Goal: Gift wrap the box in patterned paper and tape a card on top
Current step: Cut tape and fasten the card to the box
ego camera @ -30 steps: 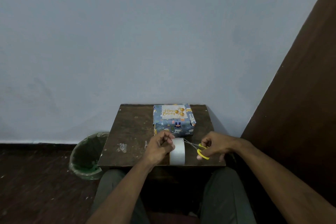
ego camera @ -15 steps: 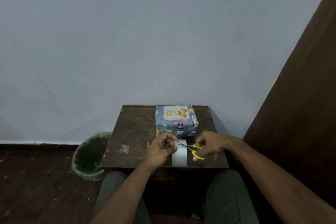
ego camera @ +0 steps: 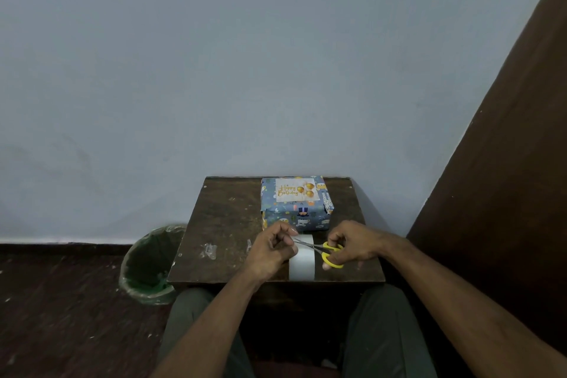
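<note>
The left hand (ego camera: 271,250) pinches tape pulled from the white tape roll (ego camera: 302,261); the right hand (ego camera: 352,244) grips yellow-handled scissors (ego camera: 325,252). The wrapped box (ego camera: 296,215), card (ego camera: 296,190) atop, sits just beyond. Keeping the strip taut should give a clean cut.

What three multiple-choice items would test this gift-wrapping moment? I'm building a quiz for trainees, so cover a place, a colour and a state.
1. Where does the wrapped box stand?
A. at the table's far edge, by the wall
B. on the floor
C. in the bin

2. What colour are the scissors' handles?
A. red
B. yellow
C. black

3. What is the right hand doing?
A. resting flat on the table
B. lifting the box
C. gripping the scissors

Answers:
1 A: the box sits at the back of the table, with the card on top.
2 B: the loops are yellow.
3 C: its fingers go through the loops, with the blades pointing toward the left hand over the tape roll.
</note>
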